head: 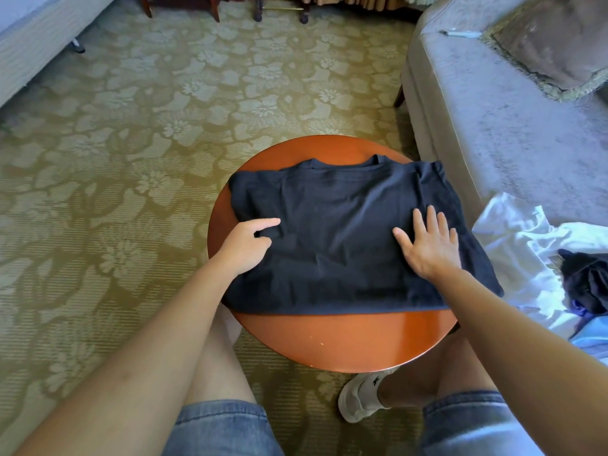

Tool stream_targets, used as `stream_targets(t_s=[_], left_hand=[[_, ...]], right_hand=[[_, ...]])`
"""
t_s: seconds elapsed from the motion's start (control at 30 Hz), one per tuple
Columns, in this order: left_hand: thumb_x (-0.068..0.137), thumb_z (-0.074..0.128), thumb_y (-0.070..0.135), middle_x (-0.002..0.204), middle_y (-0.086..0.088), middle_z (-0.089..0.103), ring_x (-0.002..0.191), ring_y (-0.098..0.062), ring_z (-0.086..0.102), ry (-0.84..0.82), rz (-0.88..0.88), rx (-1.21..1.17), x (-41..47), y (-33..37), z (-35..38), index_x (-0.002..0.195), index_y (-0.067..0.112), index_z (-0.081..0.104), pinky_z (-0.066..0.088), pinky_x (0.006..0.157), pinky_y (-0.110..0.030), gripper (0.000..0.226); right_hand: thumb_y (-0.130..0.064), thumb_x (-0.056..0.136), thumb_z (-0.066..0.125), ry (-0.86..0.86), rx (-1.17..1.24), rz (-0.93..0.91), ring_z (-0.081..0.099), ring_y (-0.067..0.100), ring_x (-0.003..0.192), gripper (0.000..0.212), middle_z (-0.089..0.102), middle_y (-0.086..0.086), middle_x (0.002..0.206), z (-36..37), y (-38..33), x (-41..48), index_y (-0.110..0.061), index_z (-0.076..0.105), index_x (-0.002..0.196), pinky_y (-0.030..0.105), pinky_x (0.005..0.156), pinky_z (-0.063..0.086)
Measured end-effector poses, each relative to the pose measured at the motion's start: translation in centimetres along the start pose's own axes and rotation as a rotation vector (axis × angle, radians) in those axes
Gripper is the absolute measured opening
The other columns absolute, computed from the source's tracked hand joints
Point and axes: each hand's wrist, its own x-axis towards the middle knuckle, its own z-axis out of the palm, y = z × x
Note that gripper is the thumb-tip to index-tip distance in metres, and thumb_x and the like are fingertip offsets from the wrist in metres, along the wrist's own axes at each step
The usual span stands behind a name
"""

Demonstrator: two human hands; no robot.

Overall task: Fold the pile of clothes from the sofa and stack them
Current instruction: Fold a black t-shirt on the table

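Observation:
A dark navy T-shirt (342,232) lies flat on the round orange-brown table (345,340), collar at the far side and sleeves folded in. Its right edge hangs over the table rim. My left hand (245,243) rests on the shirt's left edge, index finger stretched out over the cloth and the other fingers loosely curled. My right hand (427,243) lies flat on the shirt's right part with its fingers spread. A pile of clothes (533,258), white with a dark garment (585,281) in it, sits on the grey sofa (493,126) at the right.
A tasselled cushion (552,47) and a pen (460,34) lie on the sofa's far end. Patterned green carpet (148,143) covers the floor. A bed edge (36,37) is at the far left, furniture legs at the top. My knees and a white shoe (358,398) are below the table.

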Motion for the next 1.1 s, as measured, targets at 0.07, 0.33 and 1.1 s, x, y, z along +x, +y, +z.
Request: stream_targets(t_s=[0.07, 0.33, 1.1], left_hand=[[0.092, 0.048, 0.001, 0.144, 0.001, 0.05, 0.105, -0.007, 0.058, 0.034, -0.011, -0.024, 0.6, -0.2, 0.3, 0.132, 0.024, 0.059, 0.043, 0.082, -0.017, 0.047], [0.086, 0.068, 0.013, 0.149, -0.001, 0.04, 0.137, -0.02, 0.038, 0.1, -0.133, -0.134, 0.4, -2.7, -2.8, 0.139, 0.021, 0.05, 0.033, 0.111, -0.034, 0.057], [0.083, 0.069, 0.014, 0.158, -0.008, 0.022, 0.141, -0.028, 0.03, 0.01, 0.191, 0.335, -1.7, 19.1, 5.9, 0.154, 0.022, 0.016, 0.036, 0.109, -0.04, 0.089]], right_hand=[[-0.065, 0.095, 0.02, -0.007, -0.007, 0.01, -0.002, 0.027, 0.149, 0.075, 0.0, 0.008, 0.163, 0.0, -0.2, 0.0, -0.02, 0.01, 0.155, 0.049, 0.119, 0.006], [-0.067, 0.094, 0.021, -0.034, -0.043, -0.052, -0.001, 0.024, 0.149, 0.078, 0.0, 0.005, 0.163, -0.4, -2.3, -0.6, -0.02, 0.011, 0.155, 0.049, 0.12, 0.005], [-0.05, 0.103, 0.025, -0.251, 1.524, 0.253, 0.058, 0.018, 0.097, 0.058, 0.057, 0.007, 0.13, -3.2, 0.1, -5.8, -0.013, 0.035, 0.146, 0.028, 0.073, 0.047]])
